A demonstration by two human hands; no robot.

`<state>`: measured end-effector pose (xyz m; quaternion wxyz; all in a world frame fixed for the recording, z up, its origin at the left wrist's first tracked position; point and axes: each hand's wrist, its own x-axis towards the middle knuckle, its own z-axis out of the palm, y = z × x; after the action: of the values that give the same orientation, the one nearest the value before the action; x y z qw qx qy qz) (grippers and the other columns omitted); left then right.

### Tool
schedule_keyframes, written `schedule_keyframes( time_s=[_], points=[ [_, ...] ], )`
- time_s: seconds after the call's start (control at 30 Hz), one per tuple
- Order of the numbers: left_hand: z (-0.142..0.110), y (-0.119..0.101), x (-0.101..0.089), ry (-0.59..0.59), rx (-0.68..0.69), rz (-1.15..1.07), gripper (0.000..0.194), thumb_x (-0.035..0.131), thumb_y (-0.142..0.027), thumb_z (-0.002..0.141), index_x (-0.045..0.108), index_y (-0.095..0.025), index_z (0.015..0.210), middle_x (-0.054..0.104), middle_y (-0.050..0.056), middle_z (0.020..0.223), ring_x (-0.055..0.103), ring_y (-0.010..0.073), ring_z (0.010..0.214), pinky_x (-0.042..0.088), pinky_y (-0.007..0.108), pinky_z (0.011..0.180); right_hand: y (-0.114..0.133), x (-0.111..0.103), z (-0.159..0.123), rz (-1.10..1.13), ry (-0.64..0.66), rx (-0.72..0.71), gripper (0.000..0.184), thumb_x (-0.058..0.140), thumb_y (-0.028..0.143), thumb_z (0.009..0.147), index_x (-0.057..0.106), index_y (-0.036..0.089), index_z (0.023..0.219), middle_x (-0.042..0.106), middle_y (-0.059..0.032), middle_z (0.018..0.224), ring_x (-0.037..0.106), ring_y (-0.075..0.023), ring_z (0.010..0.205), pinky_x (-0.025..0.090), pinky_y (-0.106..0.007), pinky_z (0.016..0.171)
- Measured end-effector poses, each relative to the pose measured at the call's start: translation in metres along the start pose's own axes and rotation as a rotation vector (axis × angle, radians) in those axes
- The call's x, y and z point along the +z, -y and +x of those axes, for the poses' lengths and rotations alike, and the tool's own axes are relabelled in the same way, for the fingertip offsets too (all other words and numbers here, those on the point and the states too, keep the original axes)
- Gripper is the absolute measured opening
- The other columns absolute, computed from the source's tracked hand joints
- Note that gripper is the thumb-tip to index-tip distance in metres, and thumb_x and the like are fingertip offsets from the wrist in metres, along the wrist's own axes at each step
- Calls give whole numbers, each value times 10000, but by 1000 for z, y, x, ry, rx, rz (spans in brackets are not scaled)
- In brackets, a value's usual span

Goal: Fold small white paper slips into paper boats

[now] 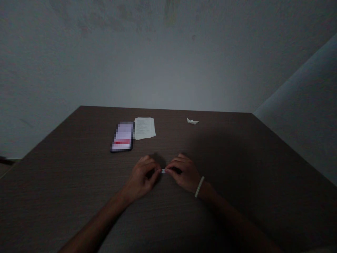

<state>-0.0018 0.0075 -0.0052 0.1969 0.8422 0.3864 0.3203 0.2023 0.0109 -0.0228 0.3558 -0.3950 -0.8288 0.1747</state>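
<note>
The left hand and the right hand, the latter wearing a beaded bracelet, are pinching a small piece of white paper between them at a dark surface, each grip closed on it, thumb to fingers. Beyond, a phone is lying just beside some printed sheets, while a paper boat is resting farther right.

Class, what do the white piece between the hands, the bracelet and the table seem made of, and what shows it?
White piece: probably paper, pale with no shine, though little of it shows.
Bracelet: pale rounded beads, perhaps plastic or stone; finish too small to tell.
Table: wood or wood-look laminate, dull dark brown, with fine grain lines.
</note>
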Motion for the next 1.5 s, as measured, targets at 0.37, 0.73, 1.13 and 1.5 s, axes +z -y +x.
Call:
schedule_keyframes(
  time_s=[0.37, 0.73, 1.13, 1.5],
  points=[
    [3, 4, 4, 20, -107, 87, 206, 509, -209, 841, 593, -184, 654, 607, 7, 649, 521, 181, 697, 405, 334, 696, -7, 5, 0, -78, 1, 105, 56, 664, 229, 853, 663, 197, 807, 672, -5, 800, 554, -155, 785, 425, -294, 748],
    [-1, -1, 2, 167, 85, 408, 257, 482, -186, 885, 682, -225, 1043, 558, 78, 892, 474, 243, 847, 369, 366, 694, 1, -7, 0, -324, 134, -20, 167, 560, 264, 923, 702, 207, 858, 605, -40, 850, 486, -177, 841, 409, -318, 762],
    [1, -7, 6, 236, 129, 558, 233, 509, -173, 864, 652, -178, 1048, 555, 95, 932, 459, 255, 882, 380, 385, 747, 3, -5, -6, -396, 83, -45, 122, 575, 245, 906, 693, 221, 888, 620, -36, 866, 491, -186, 852, 406, -326, 755],
    [-3, 0, 6, 197, 139, 406, 253, 430, -230, 946, 676, -175, 963, 548, 67, 838, 448, 219, 815, 359, 356, 701, -2, -8, -7, -332, 138, -139, 163, 560, 176, 910, 674, 216, 1019, 700, -20, 953, 519, -189, 852, 430, -337, 797]
  ],
)
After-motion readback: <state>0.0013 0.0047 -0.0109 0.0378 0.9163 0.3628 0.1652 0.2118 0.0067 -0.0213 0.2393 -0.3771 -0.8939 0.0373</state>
